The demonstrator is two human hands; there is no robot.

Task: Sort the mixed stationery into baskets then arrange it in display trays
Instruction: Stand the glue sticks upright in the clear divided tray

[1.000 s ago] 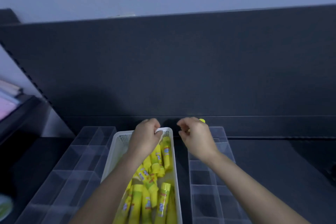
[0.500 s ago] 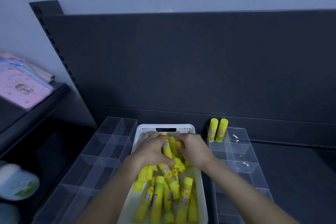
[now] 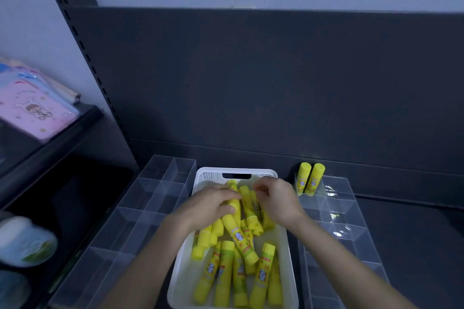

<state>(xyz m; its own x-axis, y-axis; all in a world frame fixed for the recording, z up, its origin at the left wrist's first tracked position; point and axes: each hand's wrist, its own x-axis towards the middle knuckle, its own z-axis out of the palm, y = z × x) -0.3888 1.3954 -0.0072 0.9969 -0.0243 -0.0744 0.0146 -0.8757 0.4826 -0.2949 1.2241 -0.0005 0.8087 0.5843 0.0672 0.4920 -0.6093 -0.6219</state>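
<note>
Under both hands sits a white perforated plastic basket (image 3: 236, 176) with a slot handle at its far end, heaped with yellow cylindrical glue sticks (image 3: 240, 241); roughly a dozen show, but the hands cover the far part of the pile, so an exact count cannot be given. Most lie lengthwise, a few crosswise on top.

Left hand (image 3: 209, 206) is palm down over the pile, its fingers (image 3: 227, 195) curled around one yellow stick whose body runs out toward the near side from beneath the palm. Right hand (image 3: 276, 199) hovers just beside it, fingers (image 3: 259, 187) bent and pinched together above the sticks; whether they grip one cannot be told.

Just right of the right hand's fingers, two upright yellow glue sticks (image 3: 310, 178) stand touching side by side in the far compartment of a clear plastic divided display tray (image 3: 351, 231); its nearer compartments hold nothing visible. Left of the left hand lies a second clear divided tray (image 3: 140, 211), two columns wide.

Far to the left, a dark side shelf (image 3: 62, 133) carries pink and blue flat pouches (image 3: 32, 108).
</note>
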